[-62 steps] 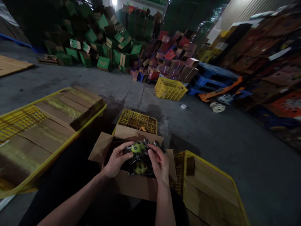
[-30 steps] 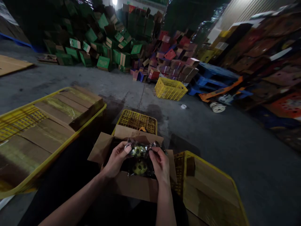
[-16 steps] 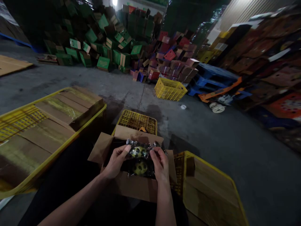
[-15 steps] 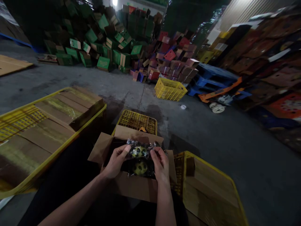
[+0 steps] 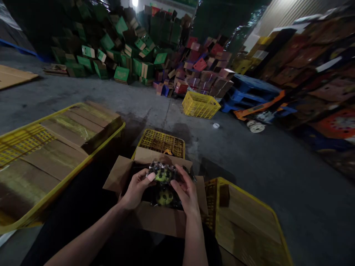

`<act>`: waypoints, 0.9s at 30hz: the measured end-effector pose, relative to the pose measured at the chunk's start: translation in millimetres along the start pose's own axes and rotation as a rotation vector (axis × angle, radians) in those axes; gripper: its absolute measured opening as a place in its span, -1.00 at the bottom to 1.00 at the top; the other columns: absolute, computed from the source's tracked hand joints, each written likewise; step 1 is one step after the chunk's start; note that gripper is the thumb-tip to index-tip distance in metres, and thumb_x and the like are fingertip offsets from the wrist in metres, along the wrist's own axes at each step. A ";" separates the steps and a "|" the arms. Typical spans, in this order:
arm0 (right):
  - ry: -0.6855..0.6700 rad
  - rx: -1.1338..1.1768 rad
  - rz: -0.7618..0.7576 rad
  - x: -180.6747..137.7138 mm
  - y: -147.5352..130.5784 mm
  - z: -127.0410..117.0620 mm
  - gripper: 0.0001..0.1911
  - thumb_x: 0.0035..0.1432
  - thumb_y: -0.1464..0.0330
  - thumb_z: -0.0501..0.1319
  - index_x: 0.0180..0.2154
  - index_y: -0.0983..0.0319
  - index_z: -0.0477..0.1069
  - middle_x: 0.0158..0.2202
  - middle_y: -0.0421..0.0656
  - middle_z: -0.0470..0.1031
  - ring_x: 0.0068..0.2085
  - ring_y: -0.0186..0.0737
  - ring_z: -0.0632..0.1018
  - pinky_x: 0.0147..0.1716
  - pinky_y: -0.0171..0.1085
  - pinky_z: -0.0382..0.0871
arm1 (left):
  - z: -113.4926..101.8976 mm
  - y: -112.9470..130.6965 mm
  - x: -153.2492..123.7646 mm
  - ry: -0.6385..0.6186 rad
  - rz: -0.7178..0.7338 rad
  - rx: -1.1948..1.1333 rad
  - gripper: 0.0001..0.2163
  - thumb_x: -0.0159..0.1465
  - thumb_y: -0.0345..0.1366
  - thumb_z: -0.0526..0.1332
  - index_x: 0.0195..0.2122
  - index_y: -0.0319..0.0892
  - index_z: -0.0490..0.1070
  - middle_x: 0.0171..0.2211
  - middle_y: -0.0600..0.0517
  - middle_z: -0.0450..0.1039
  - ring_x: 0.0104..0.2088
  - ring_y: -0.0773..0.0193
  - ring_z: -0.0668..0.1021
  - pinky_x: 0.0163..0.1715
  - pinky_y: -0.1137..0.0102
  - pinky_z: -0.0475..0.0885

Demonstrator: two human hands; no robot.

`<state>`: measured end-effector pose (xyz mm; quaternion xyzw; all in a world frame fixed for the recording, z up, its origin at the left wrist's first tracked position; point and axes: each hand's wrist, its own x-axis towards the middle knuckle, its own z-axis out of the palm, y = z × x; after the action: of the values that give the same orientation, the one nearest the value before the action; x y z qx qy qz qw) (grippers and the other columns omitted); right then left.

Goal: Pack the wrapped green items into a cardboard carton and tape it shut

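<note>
No legible text; prints on green boxes (image 5: 122, 74) too blurred.

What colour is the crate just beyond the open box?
Yellow crate, clearest in the head view.

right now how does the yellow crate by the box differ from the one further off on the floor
The near yellow crate sits just behind the open cardboard box, partly hidden by its flap; the far yellow crate stands alone beside the blue pallets. The near one shows its gridded inside; the far one shows its side wall. Both are yellow lattice plastic.
</note>
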<state>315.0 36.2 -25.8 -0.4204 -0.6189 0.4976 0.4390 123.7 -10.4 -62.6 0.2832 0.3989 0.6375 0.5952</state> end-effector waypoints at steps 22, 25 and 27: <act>0.055 -0.145 0.020 -0.3 2.1 -1.9 -0.63 0.24 0.16 0.32 0.05 0.08 0.59 0.06 -0.10 0.62 0.06 0.03 0.62 0.02 -0.06 0.57 | 3.9 5.0 -5.0 -0.110 -0.024 -0.016 -0.36 0.16 -0.23 0.48 0.28 -0.07 0.39 0.24 -0.11 0.44 0.24 -0.10 0.45 0.26 0.10 0.31; 0.055 -0.130 0.036 0.1 2.0 -0.7 -0.62 0.23 0.15 0.33 0.06 0.08 0.58 0.06 -0.10 0.61 0.05 0.03 0.62 0.01 -0.06 0.58 | 2.1 2.6 -3.5 -0.082 -0.035 -0.023 -0.37 0.16 -0.21 0.48 0.26 -0.09 0.41 0.22 -0.12 0.46 0.23 -0.12 0.46 0.25 0.07 0.32; 0.064 -0.103 0.045 0.7 1.8 0.4 -0.60 0.21 0.16 0.35 0.07 0.08 0.58 0.07 -0.10 0.61 0.05 0.03 0.62 0.04 -0.06 0.56 | 2.6 3.5 -3.3 -0.068 -0.046 -0.046 -0.37 0.18 -0.18 0.47 0.28 -0.09 0.40 0.23 -0.13 0.45 0.24 -0.13 0.45 0.23 0.07 0.35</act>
<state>314.5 36.9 -27.5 -0.4719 -0.6197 0.4612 0.4249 124.5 -13.1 -57.9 0.2817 0.3702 0.6226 0.6292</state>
